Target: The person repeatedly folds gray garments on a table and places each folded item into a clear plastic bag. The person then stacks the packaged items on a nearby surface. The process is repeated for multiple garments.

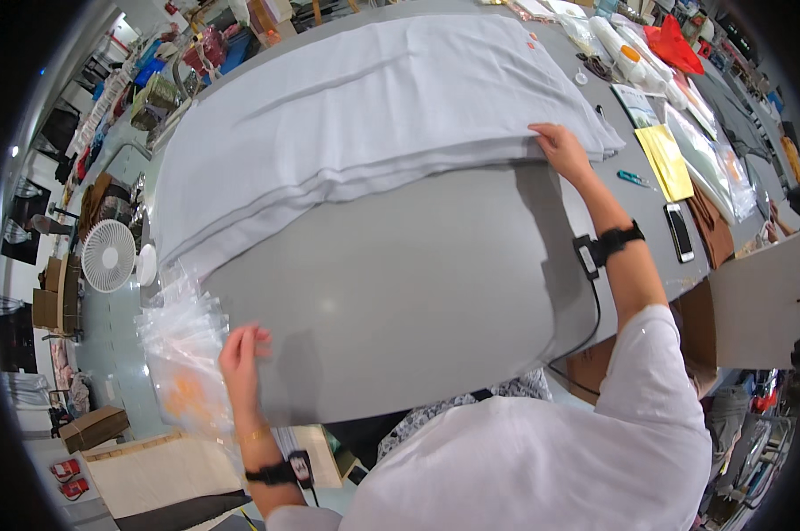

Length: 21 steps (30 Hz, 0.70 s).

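Observation:
A large pale grey cloth (356,106), stacked in several layers, spreads over the far half of the grey table (400,301). My right hand (561,152) is at its near right edge, thumb and fingertips pinched on the fabric. Over the table's left side hovers my left hand (244,350), its fingers loosely bent and apart, with nothing seen in them. Close beside it lies a pile of clear plastic bags (183,345) with orange markings, hanging partly over the left edge. Black bands with small devices are strapped on both forearms.
On the right lie a yellow packet (664,162), a phone (680,232), a small teal-handled tool (635,180) and plastic-wrapped rolls (626,55). A white fan (109,256) stands beyond the left edge. A cable (595,323) trails from the right wrist past the near edge.

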Available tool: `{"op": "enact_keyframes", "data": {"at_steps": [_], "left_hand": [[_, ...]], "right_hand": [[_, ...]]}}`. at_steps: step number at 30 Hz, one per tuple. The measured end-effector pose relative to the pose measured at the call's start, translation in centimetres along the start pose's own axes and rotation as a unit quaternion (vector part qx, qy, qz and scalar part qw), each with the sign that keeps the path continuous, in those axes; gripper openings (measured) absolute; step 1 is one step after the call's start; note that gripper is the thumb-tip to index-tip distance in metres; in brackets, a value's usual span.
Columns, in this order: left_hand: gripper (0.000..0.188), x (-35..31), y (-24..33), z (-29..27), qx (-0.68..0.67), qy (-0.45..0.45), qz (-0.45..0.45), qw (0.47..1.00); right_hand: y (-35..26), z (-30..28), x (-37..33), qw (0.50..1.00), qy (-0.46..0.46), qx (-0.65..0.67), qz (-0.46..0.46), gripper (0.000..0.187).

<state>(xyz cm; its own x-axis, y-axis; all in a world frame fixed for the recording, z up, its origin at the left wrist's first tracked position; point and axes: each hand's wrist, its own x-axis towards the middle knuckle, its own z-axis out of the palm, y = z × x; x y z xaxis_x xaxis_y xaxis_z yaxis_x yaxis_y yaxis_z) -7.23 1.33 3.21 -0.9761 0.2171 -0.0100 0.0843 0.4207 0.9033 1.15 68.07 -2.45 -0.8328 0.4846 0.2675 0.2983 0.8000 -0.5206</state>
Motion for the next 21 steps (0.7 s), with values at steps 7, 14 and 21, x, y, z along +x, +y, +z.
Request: {"op": "enact_keyframes", "data": {"at_steps": [7,14,21], "left_hand": [[0.056,19.1,6.3,16.1,-0.316,-0.229,-0.149,0.908],[0.031,24.3,3.0,16.8,-0.428,-0.087,-0.171,0.883],[0.026,13.4,-1.3,5.3,-0.318,0.007,-0.049,0.947]], "right_hand": [[-0.2,-7.4,5.6,0.921,0.080,0.382,-0.016,0.029],[-3.0,-10.6,-2.7,0.981,0.144,-0.041,-0.127,0.010],[-6.8,-12.8,-18.7,0.959,0.059,-0.192,-0.199,0.021]]}}
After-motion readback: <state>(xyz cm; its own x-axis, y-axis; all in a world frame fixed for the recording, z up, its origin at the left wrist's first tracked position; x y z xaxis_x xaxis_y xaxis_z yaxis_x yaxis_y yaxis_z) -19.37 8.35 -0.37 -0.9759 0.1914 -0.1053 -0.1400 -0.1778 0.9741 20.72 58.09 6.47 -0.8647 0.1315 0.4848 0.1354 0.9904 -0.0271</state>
